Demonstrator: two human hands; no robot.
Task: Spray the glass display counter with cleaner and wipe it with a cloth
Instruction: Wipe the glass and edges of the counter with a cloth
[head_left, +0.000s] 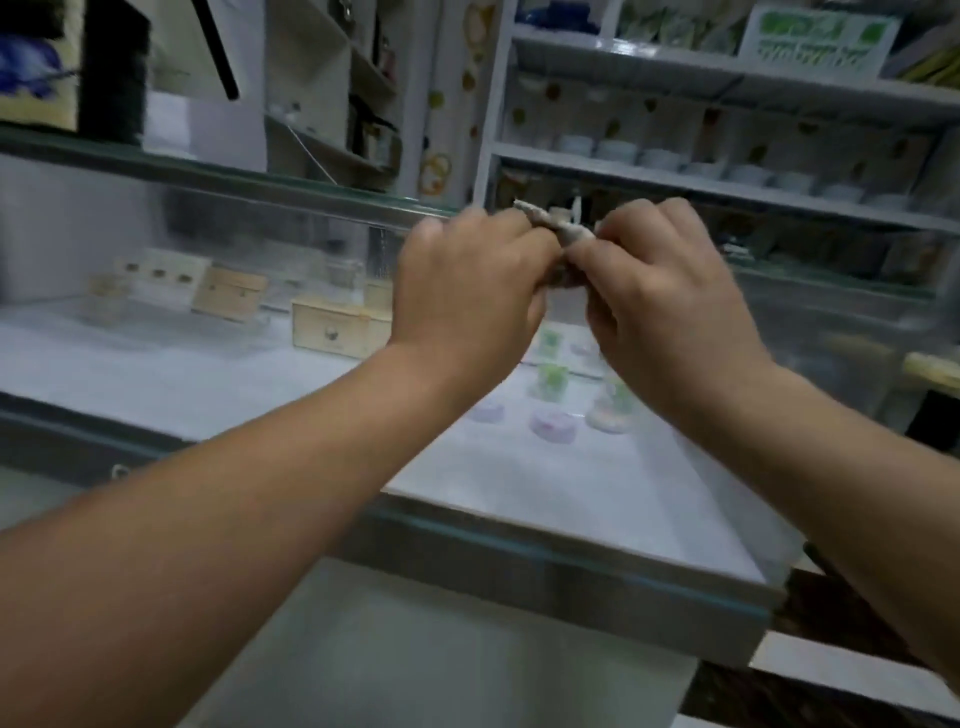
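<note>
Both my hands are raised above the glass display counter (571, 525), close together. My left hand (467, 291) and my right hand (660, 296) each grip a small bunched-up pale grey cloth (558, 231) between them; only its crumpled top shows above the fingers. The frame is blurred by motion. No spray bottle is in view. Under the counter's glass top lie small boxes and round cases.
Inside the counter sit small wooden boxes (327, 327) and round pastel cases (553, 423). White wall shelves (727, 176) with small jars stand behind on the right. A raised glass ledge (208, 171) runs along the counter's far side. A dark wooden surface (831, 618) borders the counter's right.
</note>
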